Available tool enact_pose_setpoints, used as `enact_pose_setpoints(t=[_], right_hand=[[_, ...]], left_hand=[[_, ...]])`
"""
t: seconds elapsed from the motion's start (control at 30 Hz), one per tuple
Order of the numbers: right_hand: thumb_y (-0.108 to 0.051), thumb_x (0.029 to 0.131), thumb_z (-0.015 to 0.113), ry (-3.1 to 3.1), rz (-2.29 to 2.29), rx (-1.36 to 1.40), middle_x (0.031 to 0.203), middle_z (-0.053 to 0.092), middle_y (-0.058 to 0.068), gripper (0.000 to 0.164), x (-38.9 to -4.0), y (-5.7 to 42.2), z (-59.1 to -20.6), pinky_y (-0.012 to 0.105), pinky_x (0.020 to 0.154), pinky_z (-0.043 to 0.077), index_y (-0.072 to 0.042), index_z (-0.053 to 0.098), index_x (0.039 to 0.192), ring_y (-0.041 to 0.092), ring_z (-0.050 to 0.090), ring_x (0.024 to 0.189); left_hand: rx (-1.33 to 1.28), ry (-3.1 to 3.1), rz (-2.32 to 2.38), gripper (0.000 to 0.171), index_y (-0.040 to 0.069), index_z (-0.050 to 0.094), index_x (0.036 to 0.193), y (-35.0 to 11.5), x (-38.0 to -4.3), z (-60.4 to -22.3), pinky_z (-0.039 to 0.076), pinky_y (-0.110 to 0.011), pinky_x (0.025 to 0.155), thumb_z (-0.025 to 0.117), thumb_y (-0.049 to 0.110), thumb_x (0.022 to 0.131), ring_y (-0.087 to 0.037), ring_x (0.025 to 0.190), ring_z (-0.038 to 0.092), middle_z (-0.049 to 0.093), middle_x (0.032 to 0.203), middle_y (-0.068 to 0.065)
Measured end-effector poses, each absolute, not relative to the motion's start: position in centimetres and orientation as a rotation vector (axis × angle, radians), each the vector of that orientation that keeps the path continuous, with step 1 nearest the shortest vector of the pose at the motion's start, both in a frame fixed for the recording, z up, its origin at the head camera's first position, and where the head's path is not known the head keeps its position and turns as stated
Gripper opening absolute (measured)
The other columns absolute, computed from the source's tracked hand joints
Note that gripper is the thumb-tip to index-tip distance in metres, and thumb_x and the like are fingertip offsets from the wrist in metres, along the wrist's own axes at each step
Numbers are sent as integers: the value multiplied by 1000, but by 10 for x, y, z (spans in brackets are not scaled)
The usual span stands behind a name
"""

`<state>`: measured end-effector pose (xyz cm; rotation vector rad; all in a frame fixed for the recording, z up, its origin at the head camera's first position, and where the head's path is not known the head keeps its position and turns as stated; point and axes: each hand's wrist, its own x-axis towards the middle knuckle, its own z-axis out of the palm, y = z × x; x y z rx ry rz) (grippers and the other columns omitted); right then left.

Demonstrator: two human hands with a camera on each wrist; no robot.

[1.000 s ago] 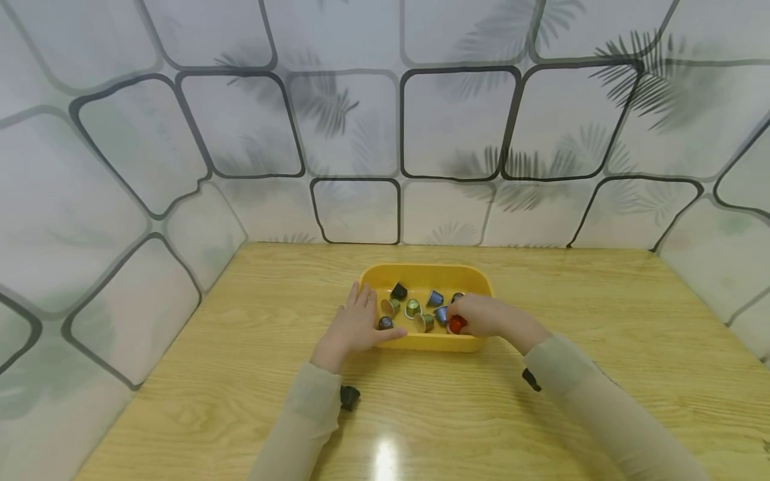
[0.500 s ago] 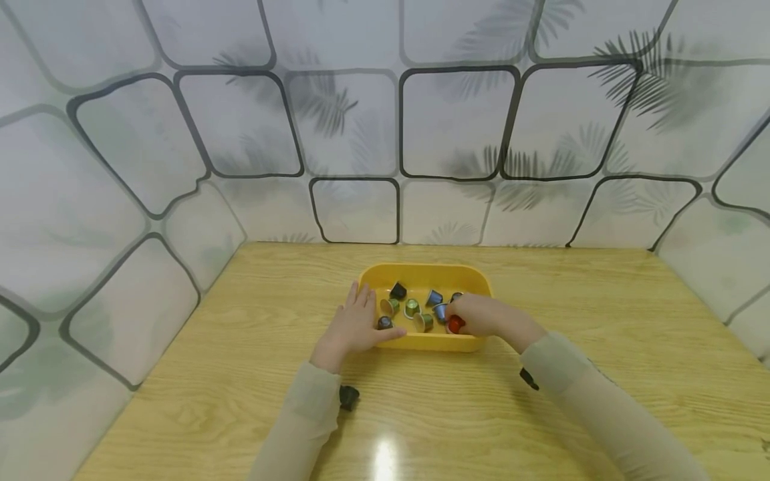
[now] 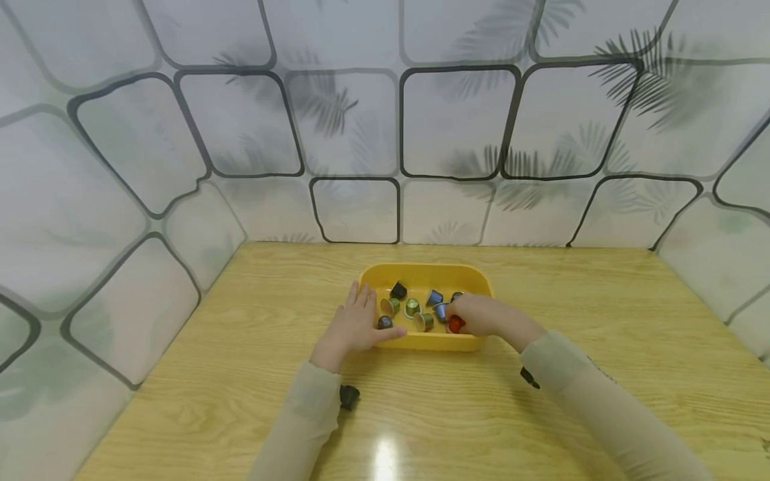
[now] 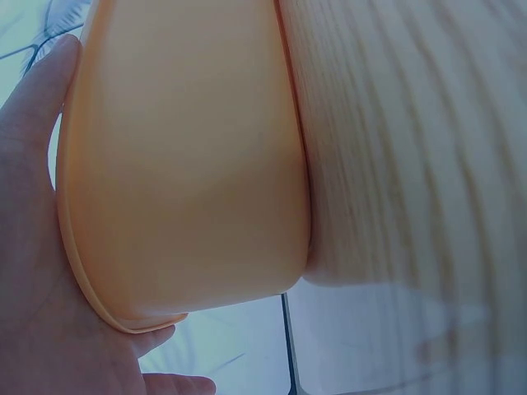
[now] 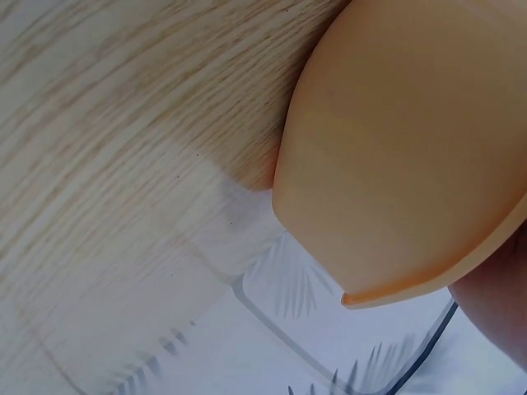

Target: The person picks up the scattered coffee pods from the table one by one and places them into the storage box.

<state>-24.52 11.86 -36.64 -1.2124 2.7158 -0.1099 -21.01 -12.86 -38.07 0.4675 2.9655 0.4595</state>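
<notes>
A yellow tray holds several small coffee capsules in the head view. My left hand rests on its left end, fingers spread over the rim and thumb along the front rim. Beside that thumb sits a dark grey capsule. My right hand reaches over the right end, its curled fingers pinching a red capsule inside the tray. Blue capsules lie close to those fingers. In both wrist views the tray's outer wall fills much of the picture, and the right fingertips are hidden.
Green capsules, a gold-rimmed one and a black one lie in the tray's left and middle. The wooden table meets a patterned wall behind. Black pieces show at both sleeves.
</notes>
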Motion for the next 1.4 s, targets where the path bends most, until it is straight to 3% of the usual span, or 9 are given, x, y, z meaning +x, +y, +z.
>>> enact_pose_setpoints(t=[1.03,1.4], right_hand=[[-3,80,64,2701,-108,-1169,67,50,-3,9,-247,118,-369,26,56,36,-9,59,75,13,40,61],[-1,77,64,2675,-343,-1145,74,56,-1,12,-247,125,-366,28,57,38,-9,64,87,12,42,63]], left_hand=[[469,2969,451,107,-2,15,140,-128,-212,-382,16,-53,100,39,76,71,-27,131,-10,3,145,-16],[467,2971,458,107,-1,15,140,-128,-212,-384,15,-53,100,38,77,70,-27,132,-10,3,146,-16]])
